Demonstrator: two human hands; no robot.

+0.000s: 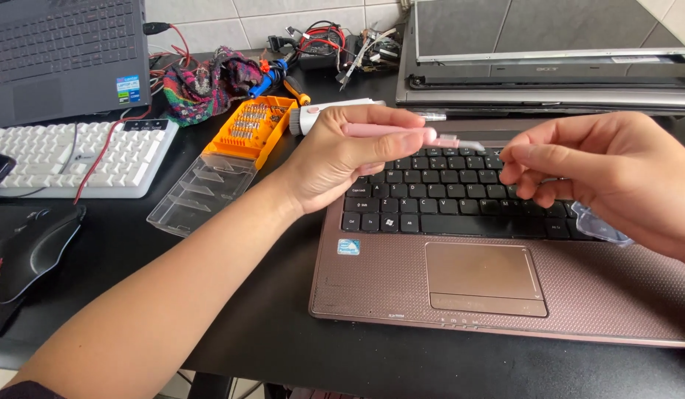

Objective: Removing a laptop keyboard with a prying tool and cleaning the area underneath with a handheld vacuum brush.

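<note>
Pink tool over the laptop keys

Our left hand [342, 159] grips the pink tool [390, 131] above the keyboard [446, 196]; our right hand [608, 174] pinches at its clear tip [468, 144], a clear cap [597, 225] tucked under it. Keys all look in place, bit case [250, 129] sits open. Tip's too blurry to make out.

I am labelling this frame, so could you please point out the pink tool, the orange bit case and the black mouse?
Pink tool [387, 131], head view, on its handle.
Orange bit case [252, 125], head view, on its bit rows.
Black mouse [33, 250], head view, on its back.
</note>
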